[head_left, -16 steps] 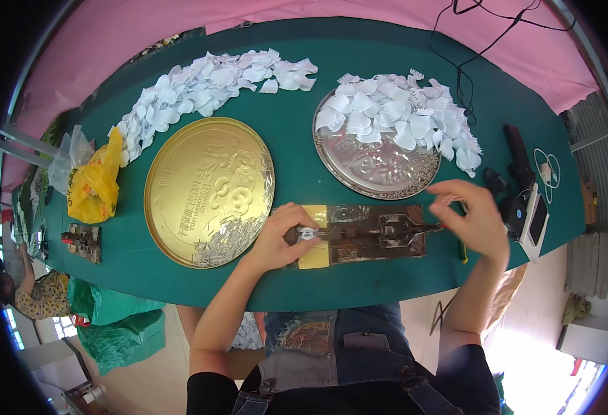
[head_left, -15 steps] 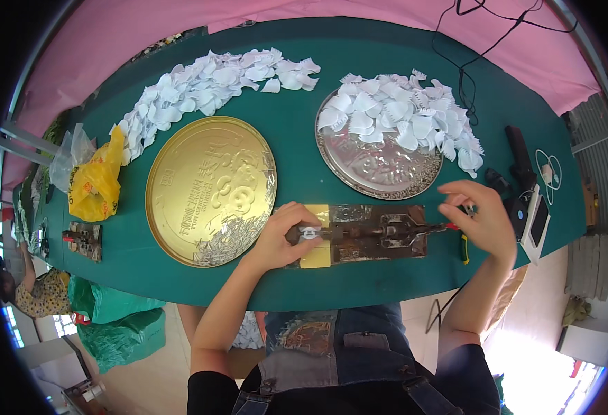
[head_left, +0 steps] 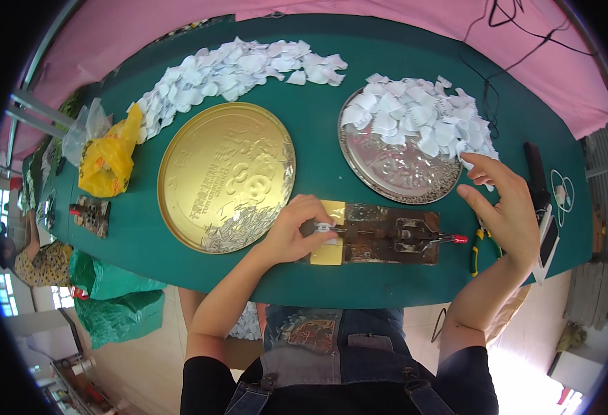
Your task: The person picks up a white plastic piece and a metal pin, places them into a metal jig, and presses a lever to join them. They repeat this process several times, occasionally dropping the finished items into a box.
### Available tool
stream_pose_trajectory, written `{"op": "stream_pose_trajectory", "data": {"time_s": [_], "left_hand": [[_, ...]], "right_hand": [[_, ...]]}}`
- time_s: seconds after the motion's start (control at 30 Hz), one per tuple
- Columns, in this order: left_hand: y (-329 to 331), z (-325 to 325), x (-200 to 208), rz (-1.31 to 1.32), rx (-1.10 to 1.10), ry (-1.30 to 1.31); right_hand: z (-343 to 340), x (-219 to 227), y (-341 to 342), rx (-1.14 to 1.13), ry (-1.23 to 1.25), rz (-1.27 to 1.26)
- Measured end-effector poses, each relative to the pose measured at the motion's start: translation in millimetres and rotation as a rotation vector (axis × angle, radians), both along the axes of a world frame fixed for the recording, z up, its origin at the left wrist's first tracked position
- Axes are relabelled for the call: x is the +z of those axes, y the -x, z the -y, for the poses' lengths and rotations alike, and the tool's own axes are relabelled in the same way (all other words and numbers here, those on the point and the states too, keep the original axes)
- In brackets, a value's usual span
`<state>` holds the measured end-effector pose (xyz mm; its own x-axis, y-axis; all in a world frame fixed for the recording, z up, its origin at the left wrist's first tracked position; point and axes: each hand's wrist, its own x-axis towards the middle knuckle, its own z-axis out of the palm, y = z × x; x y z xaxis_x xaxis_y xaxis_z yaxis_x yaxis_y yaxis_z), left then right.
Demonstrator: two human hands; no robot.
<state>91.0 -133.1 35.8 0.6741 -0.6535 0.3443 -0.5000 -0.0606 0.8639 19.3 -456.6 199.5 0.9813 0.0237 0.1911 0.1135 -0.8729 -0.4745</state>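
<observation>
The clamp (head_left: pixel 408 234) is metal, the gold tray (head_left: pixel 197 162) glossy.

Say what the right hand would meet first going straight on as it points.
Likely the right rim of the silver tray, or the white pieces at that edge; the height of the right hand is unclear.

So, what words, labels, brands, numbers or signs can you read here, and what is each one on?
Gold round tray: raised lettering beside a raised design; I don't copy out printed wording.
Yellow plastic bag: small dark print, too blurred to read.
Silver round tray: raised marks, partly under white pieces, too unclear to read.
Red-tipped metal clamp: no lettering that I can make out.
</observation>
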Motion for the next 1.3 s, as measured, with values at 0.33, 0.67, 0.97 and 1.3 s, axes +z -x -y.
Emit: {"op": "stream_pose_trajectory", "data": {"time_s": [0.33,0.67,0.97,1.3], "left_hand": [[50.4,-134.6,78.3,-0.093,0.168,0.246],[103.4,-215.9,88.3,-0.033,0.919,-0.601],[-186.1,-48.9,38.6,0.327,0.422,-0.461],[-280.4,52.5,-4.1,0.478,0.684,-0.936]], "right_hand": [[-0.2,-62.6,-4.9,-0.025,-0.228,-0.159],[1.9,-97.1,-19.0,-0.028,-0.305,-0.218],[6.3,-102.2,-24.1,-0.055,-0.405,-0.07],[14.8,-123.9,-34.2,-0.257,-0.351,0.109]]}}
